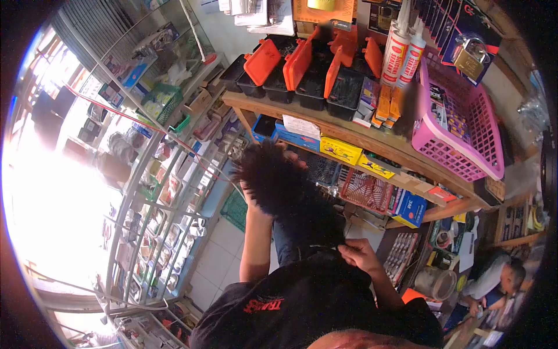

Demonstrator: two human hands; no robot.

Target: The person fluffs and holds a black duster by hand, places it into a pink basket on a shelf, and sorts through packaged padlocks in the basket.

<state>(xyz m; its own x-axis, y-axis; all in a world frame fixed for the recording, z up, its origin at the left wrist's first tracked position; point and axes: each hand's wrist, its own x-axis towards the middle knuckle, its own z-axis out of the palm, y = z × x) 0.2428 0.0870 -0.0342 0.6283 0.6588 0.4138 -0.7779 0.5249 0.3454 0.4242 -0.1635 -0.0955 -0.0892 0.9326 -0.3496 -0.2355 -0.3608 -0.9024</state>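
Note:
A black feather duster [285, 186] lies slantwise in front of my body, its bushy head toward the shelf. My right hand [357, 255] is closed at its lower end, close to my black shirt [302, 296]; the handle is mostly hidden. My left hand [251, 196] is behind the bushy head, against the feathers. Most of its fingers are covered, so their grip does not show.
A wooden shelf [360, 128] ahead carries black bins [343, 90] with orange lids, silicone sealant tubes [395, 55] and a pink basket [456, 148]. Glass display shelving [157, 232] stands left. Another person [494, 282] sits at lower right. White floor tiles [218, 256] show below.

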